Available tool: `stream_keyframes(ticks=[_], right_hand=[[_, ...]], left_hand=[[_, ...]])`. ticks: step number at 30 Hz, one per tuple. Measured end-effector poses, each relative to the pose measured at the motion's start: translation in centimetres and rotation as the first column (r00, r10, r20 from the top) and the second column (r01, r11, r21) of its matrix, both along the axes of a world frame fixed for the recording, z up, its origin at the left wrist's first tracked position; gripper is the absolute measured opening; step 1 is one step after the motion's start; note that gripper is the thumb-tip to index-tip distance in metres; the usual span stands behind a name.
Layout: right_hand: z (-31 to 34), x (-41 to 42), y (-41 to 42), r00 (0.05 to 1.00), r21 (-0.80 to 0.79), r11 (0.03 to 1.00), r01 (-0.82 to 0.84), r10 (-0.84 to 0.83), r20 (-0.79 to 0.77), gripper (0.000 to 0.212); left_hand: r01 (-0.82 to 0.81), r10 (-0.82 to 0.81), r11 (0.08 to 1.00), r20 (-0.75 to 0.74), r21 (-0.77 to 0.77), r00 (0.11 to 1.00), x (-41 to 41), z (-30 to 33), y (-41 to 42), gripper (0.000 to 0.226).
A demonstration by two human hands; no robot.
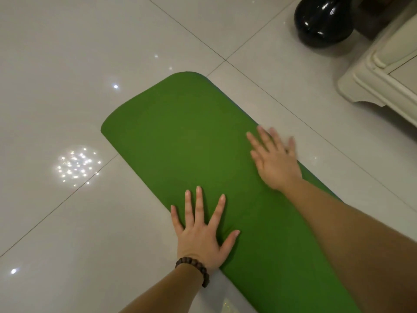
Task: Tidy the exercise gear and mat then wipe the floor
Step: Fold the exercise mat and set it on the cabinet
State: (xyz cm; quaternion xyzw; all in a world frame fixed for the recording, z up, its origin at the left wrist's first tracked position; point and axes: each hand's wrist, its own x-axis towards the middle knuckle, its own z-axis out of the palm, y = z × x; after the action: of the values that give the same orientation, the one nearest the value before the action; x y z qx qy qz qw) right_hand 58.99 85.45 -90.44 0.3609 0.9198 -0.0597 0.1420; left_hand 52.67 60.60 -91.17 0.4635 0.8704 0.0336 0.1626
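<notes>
On the tiled floor, the green mat lay flat and unrolled, running diagonally from its rounded far end near the frame centre toward the lower right corner, where it left the view. Both hands rested palm-down on its surface. The left hand, with a beaded bracelet at the wrist, lay at the mat's near-left edge, its fingers straight and spread, gripping nothing. The right hand lay at the opposite long edge, also flat with fingers extended and holding nothing; slight blur prevented finer detail. A glossy black kettlebell stood on the floor at the upper right, well apart from the mat and close beside a cream cabinet.

Step in hand, as judged: handling of the mat, most likely smoothing or steadying it ahead of rolling. No roll had yet formed at the visible end, so the mat stage appeared to be at its start, and the floor wipe not yet begun.

Next move, as judged: an end must be lifted and curled over, which calls for even pressure from both hands so that the long edges stay aligned and the roll does not skew.
</notes>
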Motion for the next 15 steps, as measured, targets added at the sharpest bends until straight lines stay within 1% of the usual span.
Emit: stream_keyframes(ticks=[1,2,3,4,5,6,7,8,9,10,12,15], right_hand=[[0.2,-1.0,0.8,0.987,0.014,0.987,0.162,-0.162,0.018,0.051],[0.6,-2.9,0.5,0.976,0.044,0.975,0.218,-0.218,-0.001,0.053],[0.9,-5.4,-0.8,0.983,0.067,0.981,0.181,-0.178,-0.05,0.054],[0.9,-8.2,-2.9,0.994,0.045,0.996,0.077,-0.073,-0.085,0.055],[0.9,-10.6,-5.5,0.992,-0.013,0.997,-0.074,0.072,-0.1,0.056],[0.6,-12.6,-8.1,0.971,-0.066,0.972,-0.226,0.219,-0.098,0.056],[0.5,-14.0,-10.2,0.944,-0.096,0.941,-0.326,0.319,-0.08,0.056],[0.4,-14.9,-11.3,0.933,-0.097,0.929,-0.358,0.354,-0.059,0.057],[0.3,-15.3,-11.0,0.935,-0.086,0.931,-0.354,0.351,-0.047,0.059],[0.1,-15.0,-9.8,0.948,-0.061,0.947,-0.317,0.315,-0.034,0.061],[-0.1,-12.0,-6.3,0.986,-0.015,0.987,-0.161,0.16,-0.037,0.062],[-0.1,-3.3,-2.2,0.995,0.003,0.996,0.091,-0.091,-0.029,0.06]], left_hand=[[-0.002,0.002,1.0,0.001,0.002,1.0,0.0,0.1,0.0,0.076],[-0.003,0.003,1.0,0.002,0.004,1.0,0.0,0.1,0.1,0.076],[-0.006,0.006,1.0,0.006,0.005,1.0,-0.1,0.2,0.1,0.075],[-0.006,0.006,1.0,0.014,0.008,1.0,-0.1,0.3,0.1,0.073],[0.002,-0.002,1.0,0.018,0.016,1.0,-0.2,0.2,0.1,0.07],[0.013,-0.013,1.0,0.013,0.028,1.0,-0.2,0.0,0.1,0.067],[0.018,-0.018,0.999,0.008,0.033,1.0,-0.1,-0.1,0.1,0.066],[0.018,-0.018,0.999,0.005,0.032,1.0,-0.1,-0.2,0.1,0.069],[0.018,-0.018,0.999,0.008,0.027,1.0,-0.1,-0.2,0.0,0.071],[0.017,-0.017,1.0,0.006,0.024,1.0,-0.2,-0.1,0.0,0.07],[0.005,-0.005,1.0,-0.006,0.011,1.0,-0.1,-0.1,0.0,0.069],[-0.002,0.002,1.0,-0.03,-0.002,1.0,-0.1,-0.2,-0.2,0.076]])
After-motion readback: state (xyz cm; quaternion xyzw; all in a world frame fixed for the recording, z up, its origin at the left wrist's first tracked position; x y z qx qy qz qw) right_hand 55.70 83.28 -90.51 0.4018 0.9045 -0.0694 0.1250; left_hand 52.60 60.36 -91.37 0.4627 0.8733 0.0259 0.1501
